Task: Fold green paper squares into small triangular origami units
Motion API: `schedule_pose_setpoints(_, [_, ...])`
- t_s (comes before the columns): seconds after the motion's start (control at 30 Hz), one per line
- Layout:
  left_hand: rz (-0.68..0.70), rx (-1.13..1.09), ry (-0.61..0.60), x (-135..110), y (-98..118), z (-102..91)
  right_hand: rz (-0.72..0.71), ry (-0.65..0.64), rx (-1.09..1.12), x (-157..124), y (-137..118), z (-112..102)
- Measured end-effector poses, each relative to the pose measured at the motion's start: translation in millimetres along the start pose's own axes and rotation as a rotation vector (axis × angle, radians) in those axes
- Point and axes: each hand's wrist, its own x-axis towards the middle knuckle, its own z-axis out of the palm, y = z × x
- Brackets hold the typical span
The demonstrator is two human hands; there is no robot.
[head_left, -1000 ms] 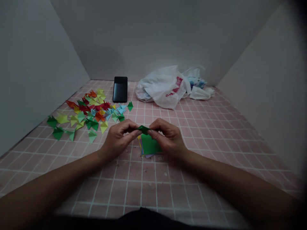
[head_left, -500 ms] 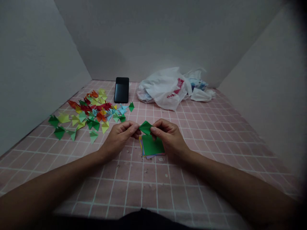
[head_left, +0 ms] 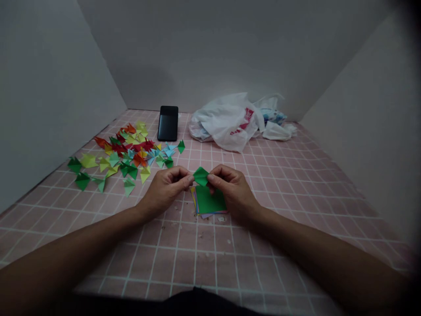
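Observation:
Between my two hands is a small folded piece of green origami paper, raised just above the table. My left hand pinches its left corner between thumb and forefinger. At the opposite corner my right hand grips it the same way, with the other fingers curled under. Right below lies a stack of square origami paper, a green sheet on top and yellow, blue and pink edges showing underneath. Folded paper pieces in red, orange, yellow, green and light blue lie in a loose heap to the left.
A black phone leans or lies near the back wall. White plastic bags are crumpled at the back, right of the phone. Pale walls enclose the pink checked tablecloth on three sides. Small light scraps dot the cloth near the stack.
The green paper has turned slightly and now shows a more even diamond outline. My left fingers have shifted a little at its left corner. The view has moved slightly.

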Motion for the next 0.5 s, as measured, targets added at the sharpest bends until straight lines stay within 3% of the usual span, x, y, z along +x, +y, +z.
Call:
schedule_pose_setpoints(0.17, [0.005, -0.008, 0.028, 0.4, -0.8, 1.8, -0.08, 0.019, -0.181, -1.1, -2.3, 0.3])
schedule_pose_setpoints(0.37, [0.082, 0.067, 0.083, -1.3, 0.8, 3.1, -0.346, -0.018, -0.461, -3.7, -1.2, 0.4])
schedule_pose_setpoints(0.5, [0.107, 0.069, 0.079, -1.4, 0.8, 2.7, -0.369, -0.018, -0.496, -4.5, -1.1, 0.7])
